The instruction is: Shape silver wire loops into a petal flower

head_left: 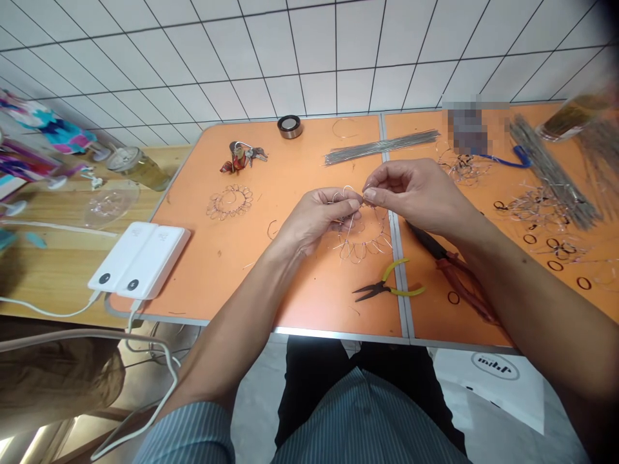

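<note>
A ring of looped wire [363, 248] hangs between my two hands above the orange table. My left hand [322, 216] is closed, thumb pressed against the fingers, pinching the ring's upper left side. Thumb and forefinger of my right hand [411, 190] meet at the ring's top edge, close to the left fingertips, pinching the wire there. Just below the ring lie small yellow-handled pliers [387, 285], jaws pointing left. Larger red-handled pliers [461, 280] rest partly under my right forearm. Another wire loop ring [229, 202] lies flat to the left.
A bundle of straight wires [380, 148] lies at the back, near a tape roll [289, 126]. Tangled wire pieces [536, 209] and a longer wire bundle [556, 171] are on the right. White power banks [140, 260] with cables sit at the left edge, near a lidded cup [138, 167].
</note>
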Motion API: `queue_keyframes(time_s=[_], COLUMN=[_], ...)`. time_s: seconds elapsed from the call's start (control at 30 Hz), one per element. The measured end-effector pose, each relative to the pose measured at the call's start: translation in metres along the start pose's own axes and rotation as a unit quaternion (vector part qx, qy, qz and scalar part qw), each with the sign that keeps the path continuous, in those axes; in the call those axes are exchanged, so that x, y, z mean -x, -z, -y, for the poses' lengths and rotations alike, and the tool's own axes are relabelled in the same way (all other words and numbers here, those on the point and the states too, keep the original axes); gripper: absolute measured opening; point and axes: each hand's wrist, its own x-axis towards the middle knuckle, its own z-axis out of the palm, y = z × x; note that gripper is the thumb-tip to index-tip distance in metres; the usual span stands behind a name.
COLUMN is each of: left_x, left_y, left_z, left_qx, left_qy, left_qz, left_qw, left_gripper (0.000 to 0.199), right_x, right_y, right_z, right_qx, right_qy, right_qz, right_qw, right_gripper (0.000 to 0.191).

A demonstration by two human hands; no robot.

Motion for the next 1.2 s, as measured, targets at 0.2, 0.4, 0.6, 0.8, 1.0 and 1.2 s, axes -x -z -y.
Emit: queue_keyframes(time_s=[0.2,0.4,0.6,0.8,1.0,1.2], left_x=[0.001,0.001,0.003,0.002,0.002,0.003], left_y=[-0.003,-0.007,-0.007,-0.005,-0.004,-0.006], left_z=[-0.003,-0.007,-0.009,-0.008,-0.008,-0.011], left_qx=[-0.015,-0.023,-0.024,-0.023,-0.010,-0.007], left_qy=[0.004,0.012,0.031,0.029,0.023,0.035], left_qz=[-0.004,-0.018,-0.028,-0.026,-0.018,-0.027], left_qw=[1.000,1.000,0.999,0.999,1.000,0.999], left_gripper=[0.042,0.044,0.045,0.046,0.049,0.051], right_x=[0.000,0.000,0.000,0.002,0.003,0.003], right_y=[-0.001,-0.002,0.000,0.005,0.010,0.012], right_z=[0.001,-0.001,0.001,0.006,0.012,0.016], right_qx=[-0.001,-0.002,-0.004,0.000,0.014,0.022], right_qy=[-0.003,-0.007,-0.009,-0.003,0.014,0.032], right_qz=[0.007,0.012,-0.006,-0.011,-0.043,-0.081], right_qw=[1.000,1.000,1.000,1.000,0.999,0.996], right_gripper=[0.025,0.021,0.015,0.015,0.010,0.014])
